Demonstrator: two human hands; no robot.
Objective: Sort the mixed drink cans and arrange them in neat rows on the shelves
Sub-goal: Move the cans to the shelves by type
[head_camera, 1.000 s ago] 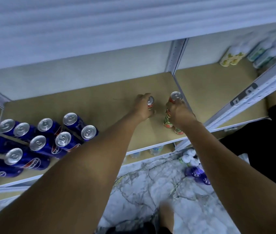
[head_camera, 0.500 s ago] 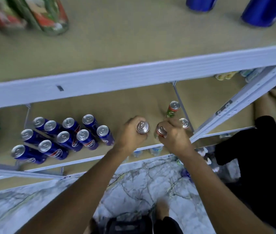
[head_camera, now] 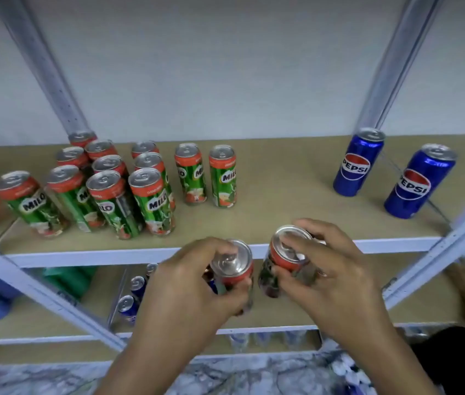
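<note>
The left hand (head_camera: 194, 283) grips one Milo can (head_camera: 232, 266) and the right hand (head_camera: 328, 269) another (head_camera: 288, 252), side by side just in front of the upper shelf (head_camera: 282, 195). A Milo cluster (head_camera: 117, 183) stands far left, two Pepsi cans (head_camera: 391, 172) far right.

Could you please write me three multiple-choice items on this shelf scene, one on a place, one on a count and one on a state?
1. Where does the group of green-and-red Milo cans stand on the tan upper shelf board?
A. left part
B. right end
C. the marble floor

2. How many blue Pepsi cans stand on that board?
A. none
B. two
C. five

3. What are the hands doing?
A. both empty
B. only one holds a can
C. each holds a red-topped can

Answers: 1 A, the cluster sits left of the hands. 2 B, one pair stands at the right. 3 C, the left hand and right hand each grip one can.
</note>
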